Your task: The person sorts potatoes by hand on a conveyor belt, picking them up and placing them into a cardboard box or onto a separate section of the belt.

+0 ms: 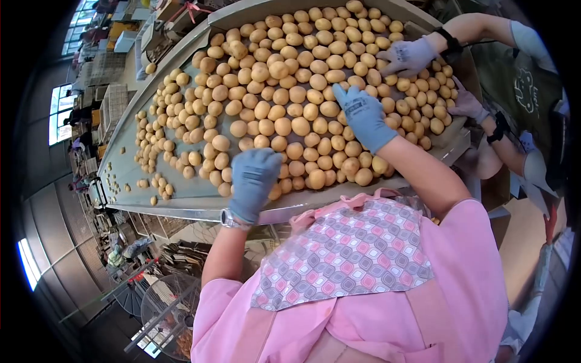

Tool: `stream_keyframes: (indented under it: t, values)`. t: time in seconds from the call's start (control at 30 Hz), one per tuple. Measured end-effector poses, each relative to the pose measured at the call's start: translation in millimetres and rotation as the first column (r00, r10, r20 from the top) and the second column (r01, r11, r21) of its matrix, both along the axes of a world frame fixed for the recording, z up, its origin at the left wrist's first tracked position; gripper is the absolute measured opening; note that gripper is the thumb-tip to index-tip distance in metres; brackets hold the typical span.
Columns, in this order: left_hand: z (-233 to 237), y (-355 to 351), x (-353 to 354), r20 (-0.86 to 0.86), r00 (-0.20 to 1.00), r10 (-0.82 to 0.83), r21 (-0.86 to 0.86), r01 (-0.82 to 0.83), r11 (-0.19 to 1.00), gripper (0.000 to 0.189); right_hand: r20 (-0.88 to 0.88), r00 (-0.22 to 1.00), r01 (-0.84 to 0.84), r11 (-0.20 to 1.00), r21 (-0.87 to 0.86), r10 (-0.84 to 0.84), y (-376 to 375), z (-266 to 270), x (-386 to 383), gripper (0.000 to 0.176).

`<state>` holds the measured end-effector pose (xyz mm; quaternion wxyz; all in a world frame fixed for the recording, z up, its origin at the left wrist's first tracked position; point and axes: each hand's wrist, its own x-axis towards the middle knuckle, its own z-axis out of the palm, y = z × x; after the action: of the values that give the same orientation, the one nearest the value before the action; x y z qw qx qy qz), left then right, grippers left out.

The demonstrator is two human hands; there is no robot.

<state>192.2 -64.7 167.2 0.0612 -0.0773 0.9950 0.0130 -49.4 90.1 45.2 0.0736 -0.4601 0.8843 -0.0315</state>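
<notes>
Round, yellow-tan fruits (282, 126) cover much of a wide sorting table (200, 201), mostly in one layer. My left hand (253, 181), in a blue-grey glove, is at the near edge with its fingers curled closed; what they hold, if anything, is hidden. Over the right half of the fruits reaches my right hand (365, 116), gloved alike. Its fingers are apart, with the index stretched forward and the fingertips right at the fruits. A watch (233, 219) sits on my left wrist.
Across the table, another person's gloved hand (413, 57) reaches among the fruits, and a second gloved hand (469, 103) is at the right edge. A raised metal rim (163, 74) borders the far side. A large caged fan (171, 308) stands at lower left.
</notes>
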Motion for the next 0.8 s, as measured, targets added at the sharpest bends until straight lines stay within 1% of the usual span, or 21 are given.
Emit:
stream_keyframes:
  t: [0.07, 0.1, 0.13, 0.2, 0.23, 0.27, 0.3, 0.33, 0.4, 0.43, 0.47, 0.53, 0.57, 0.6, 0.63, 0.67, 0.7, 0.73, 0.77, 0.8]
  values:
    - [-7.5, 10.5, 1.1, 0.051, 0.999, 0.003, -0.152, 0.005, 0.988, 0.020, 0.003, 1.000, 0.003, 1.000, -0.027, -0.003, -3.8, -16.4, -2.5, 0.061]
    - [-12.4, 16.6, -1.7, 0.074, 0.997, -0.002, -0.221, 0.018, 0.975, 0.018, 0.047, 0.999, 0.017, 0.998, -0.055, -0.014, -7.7, -13.4, -5.7, 0.063]
    - [-14.4, 19.4, -1.6, 0.136, 0.991, 0.020, -0.286, 0.020, 0.958, 0.018, 0.109, 0.994, 0.005, 1.000, -0.015, -0.004, -3.9, -10.3, -9.6, 0.060]
    - [-24.1, 26.0, -6.3, 0.317, 0.944, 0.087, -0.427, 0.060, 0.902, 0.016, 0.162, 0.986, -0.021, 0.998, -0.054, 0.029, 0.7, -8.4, -20.3, 0.059]
    - [-27.9, 25.8, -7.4, 0.341, 0.937, 0.079, -0.441, 0.085, 0.894, 0.015, 0.193, 0.980, -0.035, 0.993, -0.114, 0.057, 1.0, -10.8, -26.4, 0.058]
    - [-28.6, 23.6, -7.3, 0.314, 0.949, 0.032, -0.447, 0.119, 0.886, 0.011, 0.224, 0.971, -0.044, 0.985, -0.170, 0.082, 3.7, -19.7, -30.7, 0.057]
    - [-30.2, 20.0, -8.1, 0.282, 0.959, 0.036, -0.400, 0.083, 0.913, 0.008, 0.256, 0.961, -0.047, 0.973, -0.225, 0.105, 12.4, -24.4, -33.8, 0.056]
    - [-31.5, 16.6, -10.5, 0.256, 0.966, 0.044, -0.353, 0.051, 0.934, 0.006, 0.262, 0.961, -0.014, 0.959, -0.283, 0.092, 23.7, -23.1, -35.8, 0.055]
    - [-21.5, 8.5, -11.0, 0.169, 0.982, -0.087, -0.273, 0.131, 0.953, 0.007, 0.285, 0.954, 0.044, 0.903, -0.427, 0.088, 33.3, -21.4, -31.0, 0.054]
    - [-17.5, 6.4, -8.6, 0.168, 0.982, -0.086, -0.253, 0.127, 0.959, 0.012, 0.320, 0.941, 0.068, 0.863, -0.501, 0.112, 34.9, -27.3, -31.0, 0.057]
    - [-12.0, 6.6, -4.7, 0.167, 0.982, -0.086, -0.242, 0.125, 0.962, 0.016, 0.276, 0.955, 0.082, 0.804, -0.589, 0.105, 36.7, -26.7, -27.3, 0.054]
    - [-7.6, 6.0, -10.1, 0.135, 0.988, -0.079, -0.247, 0.111, 0.963, 0.024, 0.286, 0.955, 0.173, 0.648, -0.742, 0.074, 43.8, -22.8, -17.9, 0.044]
    - [-11.8, 2.4, -6.2, 0.079, 0.995, -0.055, -0.181, 0.069, 0.981, 0.029, 0.423, 0.905, 0.302, 0.631, -0.714, 0.046, 50.3, -12.9, -10.9, 0.039]
    - [-14.5, -1.0, -2.1, 0.013, 0.998, -0.069, -0.177, 0.070, 0.982, 0.031, 0.442, 0.896, 0.344, 0.583, -0.736, 0.029, 57.2, -10.7, -10.3, 0.031]
    - [-14.8, -2.9, 0.5, -0.012, 0.999, -0.040, -0.127, 0.038, 0.991, 0.032, 0.461, 0.887, 0.384, 0.530, -0.756, 0.015, 64.2, -10.5, -9.8, 0.025]
    - [-15.9, -2.3, 2.3, -0.031, 0.999, -0.013, -0.067, 0.011, 0.998, 0.033, 0.723, 0.664, 0.640, 0.355, -0.681, 0.191, 74.1, -21.5, -23.6, 0.021]
    - [-9.0, 0.9, -1.2, -0.006, 1.000, 0.017, -0.032, -0.017, 0.999, 0.031, 0.841, 0.364, 0.852, 0.223, -0.474, 0.400, 86.1, -36.9, -44.7, 0.019]
    - [1.9, 6.0, -3.8, 0.029, 0.998, 0.047, 0.006, -0.047, 0.999, 0.030, 0.792, 0.044, 0.973, 0.153, -0.172, 0.609, 98.3, -46.2, -48.7, 0.019]
    - [6.0, 7.4, -4.7, 0.005, 0.999, 0.033, 0.023, -0.033, 0.999, 0.030, 0.863, 0.099, 0.953, 0.202, -0.225, 0.495, 109.4, -39.2, -41.0, 0.019]
    - [1.6, 3.3, -1.6, -0.020, 1.000, -0.008, -0.012, 0.007, 1.000, 0.031, 0.909, 0.168, 0.924, 0.260, -0.280, 0.382, 116.5, -18.8, -40.7, 0.019]
